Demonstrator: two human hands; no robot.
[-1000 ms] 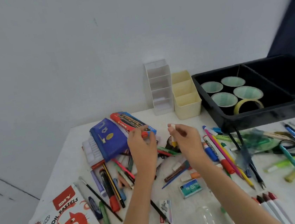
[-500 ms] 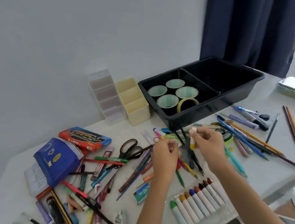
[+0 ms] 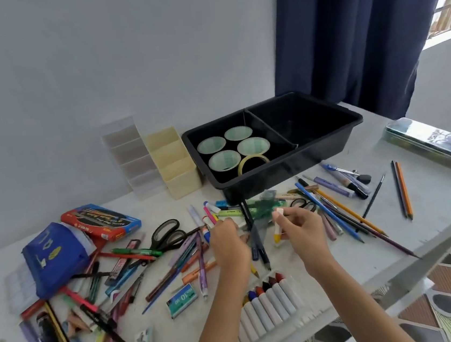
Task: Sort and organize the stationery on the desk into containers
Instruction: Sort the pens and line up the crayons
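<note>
The left hand (image 3: 228, 245) shows only its back, knuckles up over the heap of pens. Its fingers curl down out of sight, so I cannot tell whether they pinch anything. A murky green, see-through shape (image 3: 262, 208) between the two hands is too blurred to name. The right hand (image 3: 301, 229) is plainer: thumb and fingers are closed on a small white-and-yellow stick (image 3: 277, 235). They pinch its upper half, so the white cap pokes above the fingertips and the yellow end hangs below them. It is held nearly upright above the desk (image 3: 433, 203), just in front of the black tray (image 3: 302, 162). The tray's left compartment holds tape rolls (image 3: 224, 159). The right compartment is dark inside. Beside the tray stand a cream organizer (image 3: 173, 162) and a clear organizer (image 3: 129, 153). A row of crayons (image 3: 267, 301) lies below the wrists. A metal case (image 3: 435, 144) is cut off at the right edge.
</note>
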